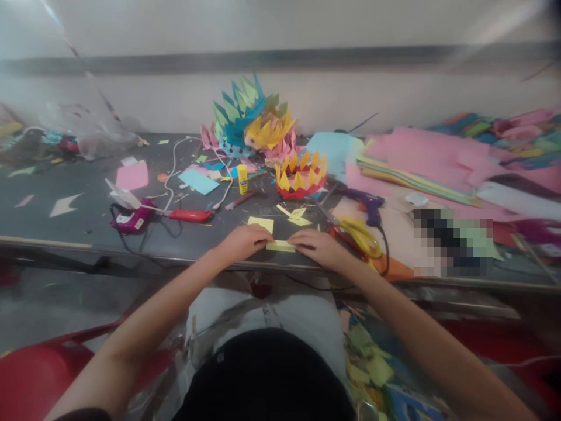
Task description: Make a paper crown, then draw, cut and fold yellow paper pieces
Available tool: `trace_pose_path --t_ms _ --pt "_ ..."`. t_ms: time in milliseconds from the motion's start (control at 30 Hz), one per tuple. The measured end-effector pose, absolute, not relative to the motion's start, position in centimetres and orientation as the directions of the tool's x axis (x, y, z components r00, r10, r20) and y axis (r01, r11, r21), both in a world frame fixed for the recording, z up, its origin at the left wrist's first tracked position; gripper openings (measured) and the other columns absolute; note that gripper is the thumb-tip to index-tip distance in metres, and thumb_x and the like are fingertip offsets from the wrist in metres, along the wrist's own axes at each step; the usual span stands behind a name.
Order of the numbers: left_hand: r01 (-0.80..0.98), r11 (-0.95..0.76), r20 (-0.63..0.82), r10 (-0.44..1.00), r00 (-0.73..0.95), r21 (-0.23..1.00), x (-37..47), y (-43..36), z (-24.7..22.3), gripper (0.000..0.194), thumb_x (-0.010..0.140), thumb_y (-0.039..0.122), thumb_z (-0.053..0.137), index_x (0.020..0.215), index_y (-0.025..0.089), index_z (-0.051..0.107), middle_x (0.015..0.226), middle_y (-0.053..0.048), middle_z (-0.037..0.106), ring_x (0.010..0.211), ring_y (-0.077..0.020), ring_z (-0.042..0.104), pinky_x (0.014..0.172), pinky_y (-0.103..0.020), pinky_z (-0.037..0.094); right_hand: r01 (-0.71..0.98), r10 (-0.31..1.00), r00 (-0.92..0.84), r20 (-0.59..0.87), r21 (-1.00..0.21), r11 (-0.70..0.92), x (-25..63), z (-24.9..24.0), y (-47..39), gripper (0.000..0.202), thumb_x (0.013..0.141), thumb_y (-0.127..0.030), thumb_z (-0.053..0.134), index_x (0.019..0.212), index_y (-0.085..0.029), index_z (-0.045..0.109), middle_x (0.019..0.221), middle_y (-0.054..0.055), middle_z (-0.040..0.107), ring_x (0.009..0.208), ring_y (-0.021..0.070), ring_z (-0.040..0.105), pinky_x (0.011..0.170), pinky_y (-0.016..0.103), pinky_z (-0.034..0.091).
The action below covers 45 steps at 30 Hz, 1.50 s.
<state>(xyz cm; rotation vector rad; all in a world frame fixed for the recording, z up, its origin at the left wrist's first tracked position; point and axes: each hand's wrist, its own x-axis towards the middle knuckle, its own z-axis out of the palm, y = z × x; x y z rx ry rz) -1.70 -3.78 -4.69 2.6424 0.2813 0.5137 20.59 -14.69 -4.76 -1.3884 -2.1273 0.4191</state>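
A narrow yellow paper strip (281,246) lies near the front edge of the dark table, held at both ends. My left hand (248,240) pinches its left end, fingers closed. At the right end, my right hand (318,246) has its fingers pressed together on the paper. Just behind my left fingers is a flat yellow paper piece (262,223). Folded yellow paper pieces (298,217) lie beyond the strip. To the right are scissors with yellow handles (360,235), close to my right hand.
Behind stands a red and yellow paper crown (301,178), with a pile of colourful crowns (249,126) further back. A yellow glue stick (242,179) stands upright. A glue gun (368,203) lies right, before stacked coloured paper (421,158). A red-handled tool (190,216) and cables lie left.
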Motion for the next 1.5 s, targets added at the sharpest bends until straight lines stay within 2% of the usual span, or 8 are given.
trace_pose_path --t_ms 367,833,1033,1167,1300,1500 --pt "-0.004 -0.972 0.324 0.075 0.943 0.235 -2.5 -3.6 -4.5 0.028 0.090 0.012 0.041 0.100 0.017 0.066 0.106 -0.008 0.067 0.095 -0.0158 0.063 0.084 -0.028 0.050 0.753 0.822 -0.477 0.311 -0.338 0.565 21.5 -5.4 -14.6 0.028 0.090 -0.022 0.043 0.101 -0.021 0.069 0.100 0.009 0.067 0.092 0.0188 0.061 0.083 0.033 0.050" --pt "-0.029 -0.998 0.291 -0.012 0.957 0.053 -2.6 -3.9 -4.0 0.022 0.089 0.012 0.046 0.101 0.015 0.064 0.104 -0.010 0.067 0.093 -0.0185 0.062 0.082 -0.031 0.051 0.763 0.783 -0.505 0.362 -0.237 0.602 21.1 -5.4 -14.7 0.029 0.090 -0.020 0.042 0.100 -0.016 0.069 0.100 0.011 0.066 0.091 0.0197 0.060 0.083 0.034 0.051" --pt "-0.038 -0.999 0.263 -0.030 0.964 0.025 -2.4 -4.1 -3.7 0.023 0.090 0.015 0.044 0.099 0.015 0.066 0.105 -0.009 0.067 0.095 -0.0202 0.063 0.080 -0.033 0.052 0.766 0.784 -0.486 0.387 -0.244 0.595 20.7 -5.0 -15.0 0.030 0.085 -0.015 0.043 0.097 -0.015 0.070 0.098 0.011 0.066 0.091 0.0196 0.060 0.082 0.034 0.051" --pt "-0.044 -0.999 0.246 -0.035 0.969 0.030 -2.1 -4.8 -3.5 0.029 0.087 0.008 0.040 0.101 0.013 0.065 0.112 -0.009 0.066 0.107 -0.0184 0.059 0.092 -0.033 0.048 0.775 0.794 -0.467 0.389 -0.253 0.579 20.5 -4.8 -15.2 0.032 0.080 -0.012 0.044 0.097 -0.018 0.070 0.098 0.009 0.066 0.091 0.0188 0.060 0.081 0.033 0.052" --pt "-0.013 -0.999 0.227 -0.002 0.974 0.044 -1.8 -5.6 -3.1 0.032 0.083 0.006 0.040 0.106 0.011 0.063 0.111 -0.010 0.067 0.115 -0.0201 0.055 0.099 -0.035 0.044 0.813 0.824 -0.420 0.380 -0.246 0.528 19.8 -4.7 -15.4 0.031 0.082 -0.015 0.045 0.099 -0.019 0.070 0.097 0.009 0.064 0.090 0.0191 0.059 0.080 0.034 0.051" --pt "0.093 -0.990 0.195 0.111 0.974 0.102 -1.7 -6.4 -2.9 0.031 0.081 0.006 0.043 0.105 0.007 0.063 0.104 -0.015 0.066 0.105 -0.0231 0.059 0.092 -0.035 0.047 0.871 0.864 -0.357 0.355 -0.207 0.445 17.8 -4.6 -15.9 0.033 0.086 -0.025 0.046 0.111 -0.019 0.066 0.096 0.012 0.061 0.087 0.0236 0.055 0.076 0.039 0.048"
